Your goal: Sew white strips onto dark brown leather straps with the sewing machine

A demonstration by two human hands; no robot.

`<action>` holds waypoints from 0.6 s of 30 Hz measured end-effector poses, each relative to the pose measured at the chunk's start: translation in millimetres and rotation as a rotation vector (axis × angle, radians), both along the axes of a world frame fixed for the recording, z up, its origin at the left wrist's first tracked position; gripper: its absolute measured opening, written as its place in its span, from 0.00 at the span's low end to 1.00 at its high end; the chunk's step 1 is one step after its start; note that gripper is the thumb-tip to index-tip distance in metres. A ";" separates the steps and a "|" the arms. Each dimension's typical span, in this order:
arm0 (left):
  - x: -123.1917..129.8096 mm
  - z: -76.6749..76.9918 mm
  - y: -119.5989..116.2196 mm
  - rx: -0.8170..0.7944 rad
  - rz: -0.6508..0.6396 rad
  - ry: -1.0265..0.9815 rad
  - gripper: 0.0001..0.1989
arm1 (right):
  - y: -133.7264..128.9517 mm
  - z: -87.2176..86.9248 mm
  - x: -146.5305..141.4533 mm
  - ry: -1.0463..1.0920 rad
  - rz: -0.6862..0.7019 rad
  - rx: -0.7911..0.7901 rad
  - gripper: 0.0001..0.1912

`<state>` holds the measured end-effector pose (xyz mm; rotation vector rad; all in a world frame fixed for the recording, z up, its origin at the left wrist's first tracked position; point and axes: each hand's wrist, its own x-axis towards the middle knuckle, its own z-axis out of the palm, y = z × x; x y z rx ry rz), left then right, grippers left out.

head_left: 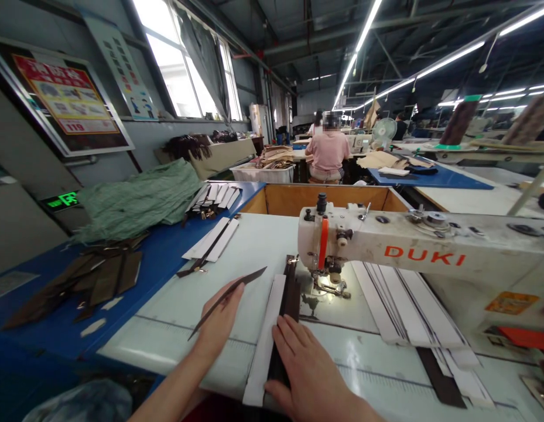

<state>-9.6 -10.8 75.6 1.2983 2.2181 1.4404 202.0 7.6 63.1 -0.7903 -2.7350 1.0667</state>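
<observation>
My left hand (221,316) is closed on a thin dark strip (228,296), held tilted above the pale table. To its right, my right hand (304,363) lies with fingers spread on a dark strip with a zipper (291,293), pressing it against the tabletop. A long white strip (266,340) runs along the left side of that dark piece. The needle and presser foot of the white sewing machine (363,234) stand just right of the zipper piece, lit by a lamp.
White strips (399,305) lie fanned under the machine arm. More white strips (214,240) rest at the back left. Brown pieces (113,275) and green cloth (140,199) cover the blue table. A person in pink (328,149) sits ahead.
</observation>
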 end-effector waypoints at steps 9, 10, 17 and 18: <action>-5.5 -7.3 1.2 -0.133 -0.313 0.085 0.21 | -0.6 3.7 0.3 0.060 -0.018 0.038 0.41; -5.8 -9.7 2.0 -0.148 -0.339 0.112 0.21 | -1.3 3.6 0.5 0.072 -0.027 0.045 0.41; -12.9 -34.4 8.9 -0.127 -0.477 0.309 0.22 | -3.9 8.4 8.2 0.107 -0.028 0.041 0.43; -14.7 -36.3 8.9 -0.113 -0.487 0.331 0.22 | -3.6 8.3 10.2 0.104 -0.010 0.036 0.44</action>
